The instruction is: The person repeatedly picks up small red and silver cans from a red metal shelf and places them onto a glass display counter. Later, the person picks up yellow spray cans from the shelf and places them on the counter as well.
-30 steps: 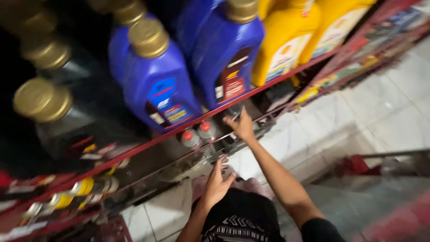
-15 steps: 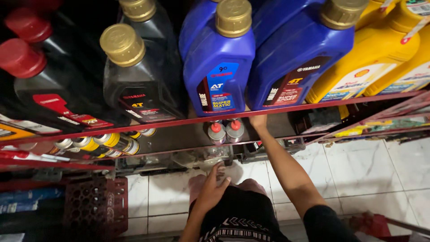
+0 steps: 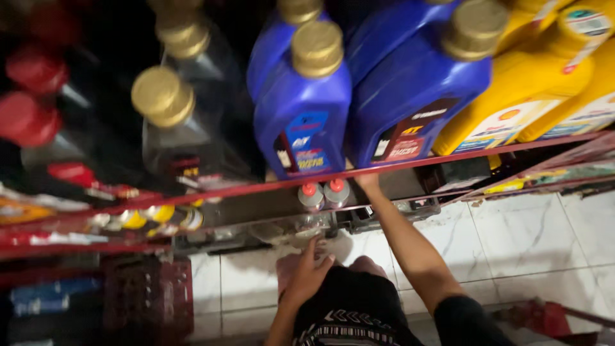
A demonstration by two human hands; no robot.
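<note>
Landmark: the red shelf rail (image 3: 410, 165) running across the middle of the head view.

Right hand (image 3: 368, 181) reaches up to the rail's underside, directly below the two big blue bottles (image 3: 307, 122). Its fingers are tucked behind the rail edge, so I can't tell if they grip anything or just press there. Forearm runs down-right from the rail to a dark sleeve.

Left hand (image 3: 309, 277) sits well below the rail, fingers spread and relaxed, nothing in it. It rests by the person's knee, above the dark patterned shorts (image 3: 349, 314).

Two small grey bottles with red caps (image 3: 323, 192) stand upright just under the rail, just left of the right hand, side by side and touching. Nearest items to that hand.

Above the rail: blue bottles with gold caps at centre, yellow bottles (image 3: 512, 102) to their right, dark bottles with gold caps (image 3: 173, 128) and red caps to their left.

Below the rail: white tiled floor (image 3: 512, 237), dark red crate (image 3: 147, 295) at lower left.
</note>
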